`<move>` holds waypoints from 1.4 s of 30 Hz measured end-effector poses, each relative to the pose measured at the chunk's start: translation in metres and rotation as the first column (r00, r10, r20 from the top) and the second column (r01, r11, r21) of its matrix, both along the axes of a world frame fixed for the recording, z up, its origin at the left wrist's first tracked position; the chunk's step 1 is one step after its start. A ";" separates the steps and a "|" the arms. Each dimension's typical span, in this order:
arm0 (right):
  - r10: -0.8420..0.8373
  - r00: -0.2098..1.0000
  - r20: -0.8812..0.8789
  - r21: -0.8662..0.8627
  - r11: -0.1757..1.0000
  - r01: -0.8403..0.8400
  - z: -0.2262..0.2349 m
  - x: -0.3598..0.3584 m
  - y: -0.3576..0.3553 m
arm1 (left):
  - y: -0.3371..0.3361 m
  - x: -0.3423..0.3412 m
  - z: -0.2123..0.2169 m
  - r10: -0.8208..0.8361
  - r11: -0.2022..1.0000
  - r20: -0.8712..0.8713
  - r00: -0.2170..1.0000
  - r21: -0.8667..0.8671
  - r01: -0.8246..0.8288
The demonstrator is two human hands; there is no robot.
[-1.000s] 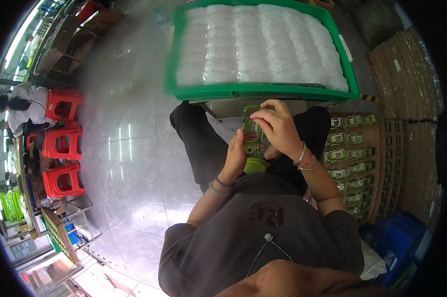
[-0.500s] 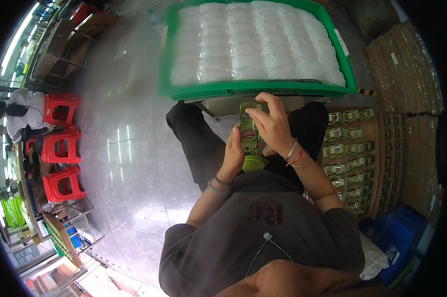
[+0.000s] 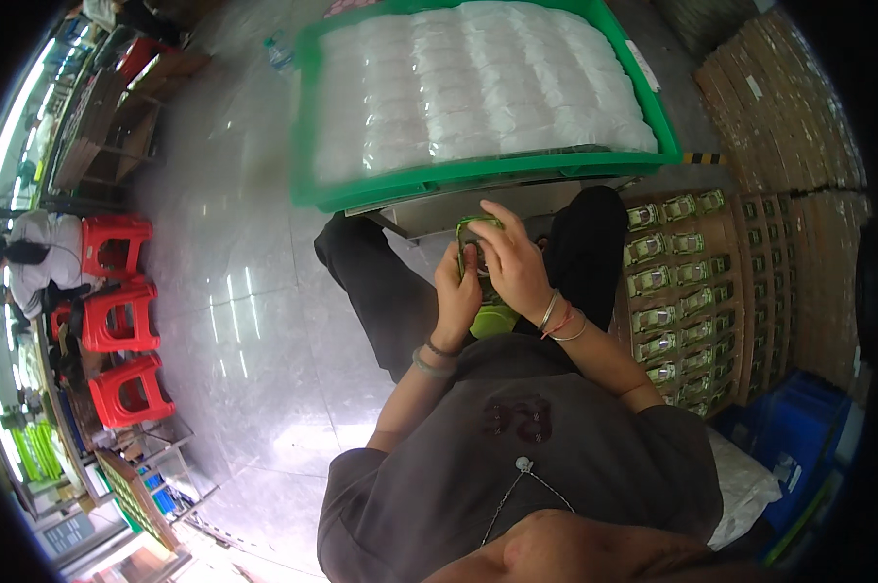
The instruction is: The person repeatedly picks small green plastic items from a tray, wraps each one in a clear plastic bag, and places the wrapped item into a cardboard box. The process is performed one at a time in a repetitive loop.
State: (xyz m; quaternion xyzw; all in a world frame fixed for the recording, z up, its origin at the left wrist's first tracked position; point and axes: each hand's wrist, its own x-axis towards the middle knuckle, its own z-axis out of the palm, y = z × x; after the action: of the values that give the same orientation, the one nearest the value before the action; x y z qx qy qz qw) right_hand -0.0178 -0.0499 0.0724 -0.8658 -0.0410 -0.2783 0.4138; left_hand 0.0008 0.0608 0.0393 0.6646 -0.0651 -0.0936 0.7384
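Note:
Between my knees, my left hand (image 3: 455, 296) holds a green toy car body (image 3: 464, 231), which is tilted up and partly hidden by my fingers. My left thumb presses against its inner side. My right hand (image 3: 517, 272) is bent over the same car body, fingers at its upper edge and right side; whether it also grips something small cannot be made out. Just below my hands shows a rounded lime-green object (image 3: 493, 321). Beyond them stands a green tray (image 3: 439, 179) filled with rows of white plastic-wrapped packets (image 3: 488, 87).
To my right, boards carry rows of similar green toy cars (image 3: 687, 243). Stacked brown boards (image 3: 779, 107) stand behind them, and a blue bin (image 3: 798, 437) is at lower right. Red stools (image 3: 118, 316) line a bench at the left, where a person (image 3: 46, 253) sits.
The car body has turned and tipped upward, now showing more edge-on. My right hand has shifted slightly left and down over it. The whole view has swung a little.

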 end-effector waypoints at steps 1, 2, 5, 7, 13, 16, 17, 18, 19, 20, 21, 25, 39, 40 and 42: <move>-0.068 0.996 0.053 0.089 0.994 0.063 -0.003 -0.001 0.005 | -0.001 0.001 -0.002 0.020 1.000 0.042 0.999 0.022 -0.021; -0.124 0.992 0.033 0.176 0.978 0.116 -0.009 -0.003 0.006 | -0.005 0.001 0.000 0.031 0.997 0.100 0.995 0.069 -0.038; -0.047 0.965 -0.258 0.450 0.878 0.164 -0.030 -0.018 0.002 | -0.014 -0.002 0.008 0.042 0.975 0.273 0.961 0.200 -0.099; -0.022 0.971 -0.239 0.575 0.803 0.160 -0.033 -0.022 0.000 | -0.014 -0.006 -0.004 -0.008 0.966 0.284 0.959 0.250 -0.066; -0.127 0.981 -0.148 0.600 0.777 0.191 -0.028 -0.038 -0.005 | -0.031 -0.021 0.011 -0.026 0.983 0.314 0.949 0.183 -0.034; -0.166 0.975 -0.146 0.612 0.759 0.221 -0.028 -0.046 -0.009 | -0.036 -0.026 0.011 -0.053 0.981 0.350 0.935 0.194 -0.017; -0.172 0.973 -0.153 0.610 0.758 0.230 -0.028 -0.048 -0.011 | -0.037 -0.026 0.011 -0.062 0.980 0.371 0.927 0.200 -0.015; -0.189 0.971 -0.150 0.611 0.754 0.241 -0.028 -0.050 -0.012 | -0.039 -0.026 0.010 -0.093 0.975 0.374 0.923 0.221 0.009; -0.204 0.968 -0.146 0.613 0.750 0.250 -0.028 -0.051 -0.015 | -0.040 -0.027 0.009 -0.124 0.970 0.377 0.918 0.242 0.032; -0.220 0.964 -0.147 0.612 0.745 0.263 -0.028 -0.053 -0.017 | -0.042 -0.029 0.007 -0.154 0.964 0.375 0.914 0.262 0.055; -0.243 0.960 -0.140 0.608 0.744 0.277 -0.028 -0.054 -0.018 | -0.045 -0.030 0.007 -0.162 0.962 0.359 0.919 0.264 0.066; -0.310 0.937 -0.161 0.593 0.728 0.343 -0.026 -0.056 -0.029 | -0.061 -0.032 0.012 -0.160 0.960 0.318 0.935 0.270 0.072; -0.637 0.744 -0.202 0.480 0.598 0.642 -0.033 -0.091 -0.098 | -0.156 -0.042 0.007 -0.438 0.870 0.267 0.858 0.364 0.331; -0.637 0.756 -0.150 0.566 0.572 0.594 -0.058 -0.095 -0.095 | -0.160 -0.039 0.004 -0.504 0.830 0.106 0.857 0.333 0.447; -0.638 0.726 -0.258 0.544 0.524 0.655 -0.107 -0.111 -0.099 | -0.170 -0.042 -0.007 -0.593 0.781 0.250 0.766 0.411 0.470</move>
State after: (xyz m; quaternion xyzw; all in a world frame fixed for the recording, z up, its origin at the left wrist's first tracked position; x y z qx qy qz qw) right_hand -0.1291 -0.1492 -0.0343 -0.6433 0.3786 -0.3976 0.5336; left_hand -0.0412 -0.1097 0.0321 0.7349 -0.3732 -0.1855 0.5349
